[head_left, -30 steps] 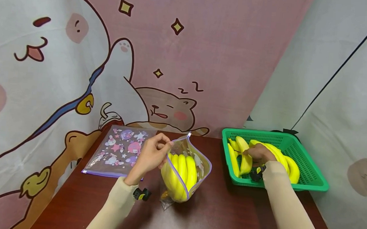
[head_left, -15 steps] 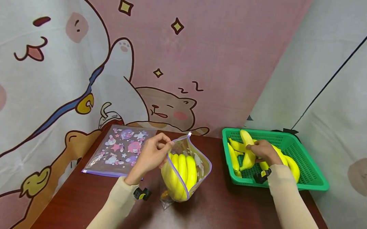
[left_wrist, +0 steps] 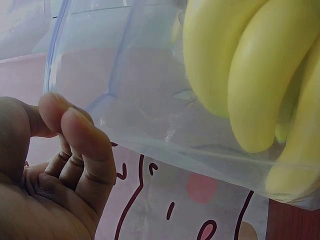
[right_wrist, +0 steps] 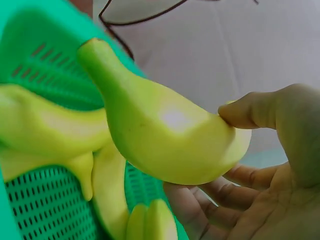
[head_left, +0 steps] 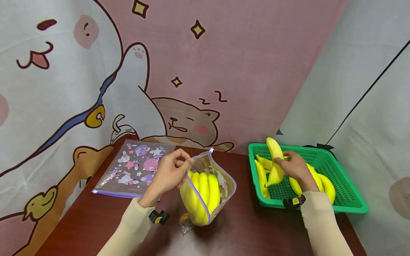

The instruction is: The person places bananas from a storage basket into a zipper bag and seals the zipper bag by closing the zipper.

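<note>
Left hand (head_left: 170, 170) pinches the open bag (head_left: 228, 183), right hand (head_left: 297, 166) grips a banana (head_left: 275, 152); a flat bag (head_left: 138, 165) shows in the head view alone

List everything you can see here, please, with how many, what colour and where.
Wood-look table: one, reddish-brown, lower half of view
Cartoon-printed cloth backdrop: count unclear, pink and white, behind table
Flat printed plastic zip bag: one, clear with purple edge, table's left
Open plastic zip bag: one, clear with purple rim, mid-table
Curved bagged bananas: several, yellow, inside open bag
Slotted plastic basket: one, green, table's right
Curved basket bananas: several, some hidden, yellow, in basket
Curved held banana: one, yellow, raised at basket's left side
Long sleeves: two, cream, lower edge
Left hand: one, bare, pinching open bag's rim
Right hand: one, bare, gripping held banana
</note>
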Action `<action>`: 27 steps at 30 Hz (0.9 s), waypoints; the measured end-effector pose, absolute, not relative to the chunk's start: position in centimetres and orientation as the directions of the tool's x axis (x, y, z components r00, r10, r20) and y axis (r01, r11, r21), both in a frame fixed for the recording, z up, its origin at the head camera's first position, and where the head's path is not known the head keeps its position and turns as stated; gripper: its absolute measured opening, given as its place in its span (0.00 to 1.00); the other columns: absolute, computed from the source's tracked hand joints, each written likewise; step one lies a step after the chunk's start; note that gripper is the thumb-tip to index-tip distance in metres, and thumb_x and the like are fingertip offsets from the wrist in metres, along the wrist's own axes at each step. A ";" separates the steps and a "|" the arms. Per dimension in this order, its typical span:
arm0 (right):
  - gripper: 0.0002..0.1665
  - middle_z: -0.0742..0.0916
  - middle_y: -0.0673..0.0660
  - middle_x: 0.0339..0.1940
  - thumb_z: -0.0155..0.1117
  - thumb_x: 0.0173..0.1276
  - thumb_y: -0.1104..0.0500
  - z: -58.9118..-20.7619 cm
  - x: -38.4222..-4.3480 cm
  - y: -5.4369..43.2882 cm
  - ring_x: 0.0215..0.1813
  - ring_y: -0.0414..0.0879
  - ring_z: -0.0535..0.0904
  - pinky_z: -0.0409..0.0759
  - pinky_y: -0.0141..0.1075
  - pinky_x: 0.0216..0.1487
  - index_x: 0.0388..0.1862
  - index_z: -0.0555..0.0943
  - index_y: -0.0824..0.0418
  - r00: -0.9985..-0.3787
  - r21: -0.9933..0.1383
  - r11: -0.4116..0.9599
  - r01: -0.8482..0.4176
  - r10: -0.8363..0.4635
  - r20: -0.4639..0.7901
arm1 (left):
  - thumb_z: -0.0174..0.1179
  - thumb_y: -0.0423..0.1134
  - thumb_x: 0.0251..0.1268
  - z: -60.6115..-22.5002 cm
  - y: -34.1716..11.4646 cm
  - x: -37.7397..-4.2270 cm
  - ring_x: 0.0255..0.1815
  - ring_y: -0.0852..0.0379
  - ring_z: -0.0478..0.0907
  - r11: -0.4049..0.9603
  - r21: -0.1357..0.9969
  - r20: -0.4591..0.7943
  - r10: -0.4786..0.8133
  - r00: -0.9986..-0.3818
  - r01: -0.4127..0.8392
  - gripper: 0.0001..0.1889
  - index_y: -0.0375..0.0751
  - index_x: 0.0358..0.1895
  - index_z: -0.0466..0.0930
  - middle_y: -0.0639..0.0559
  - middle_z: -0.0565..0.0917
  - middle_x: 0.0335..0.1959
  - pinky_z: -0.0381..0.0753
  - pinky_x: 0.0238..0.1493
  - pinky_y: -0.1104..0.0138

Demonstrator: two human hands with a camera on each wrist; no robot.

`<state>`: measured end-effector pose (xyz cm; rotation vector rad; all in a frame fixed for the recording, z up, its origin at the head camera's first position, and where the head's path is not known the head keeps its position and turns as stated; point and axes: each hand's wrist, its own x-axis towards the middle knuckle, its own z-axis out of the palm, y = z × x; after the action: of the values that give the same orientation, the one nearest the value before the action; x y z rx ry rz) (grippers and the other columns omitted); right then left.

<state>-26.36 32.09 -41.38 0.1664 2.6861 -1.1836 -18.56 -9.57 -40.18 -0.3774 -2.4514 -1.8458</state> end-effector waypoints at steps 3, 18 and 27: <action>0.48 0.74 0.76 0.67 0.58 0.77 0.41 -40.8 -25.9 31.4 0.47 0.51 0.86 0.88 0.38 0.42 0.79 0.56 0.70 -0.978 -0.732 0.663 0.160 0.008 -0.207 | 0.60 0.42 0.76 -40.2 -9.6 -18.6 0.08 0.42 0.70 0.263 0.939 0.182 0.165 -0.969 0.222 0.10 0.36 0.43 0.77 0.44 0.74 0.12 0.78 0.12 0.56; 0.46 0.80 0.69 0.64 0.62 0.72 0.34 -37.6 -23.3 27.1 0.44 0.46 0.87 0.87 0.36 0.45 0.76 0.64 0.60 -0.995 -0.815 0.577 0.055 -0.036 -0.093 | 0.61 0.45 0.76 -40.2 -9.7 -18.6 0.07 0.52 0.69 0.254 0.942 0.181 0.163 -0.970 0.218 0.11 0.40 0.42 0.78 0.44 0.74 0.12 0.75 0.11 0.65; 0.44 0.83 0.66 0.63 0.62 0.72 0.34 -35.6 -21.6 23.6 0.45 0.49 0.86 0.86 0.39 0.46 0.76 0.66 0.57 -0.992 -0.834 0.552 -0.002 -0.103 -0.066 | 0.61 0.44 0.76 -40.0 -9.7 -18.5 0.07 0.52 0.69 0.246 0.946 0.174 0.162 -0.971 0.211 0.12 0.37 0.44 0.77 0.46 0.74 0.12 0.74 0.11 0.67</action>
<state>-21.60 23.58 -35.58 -0.0904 2.6720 -1.4344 -18.52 -9.68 -40.03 -0.3660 -2.4472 -1.8690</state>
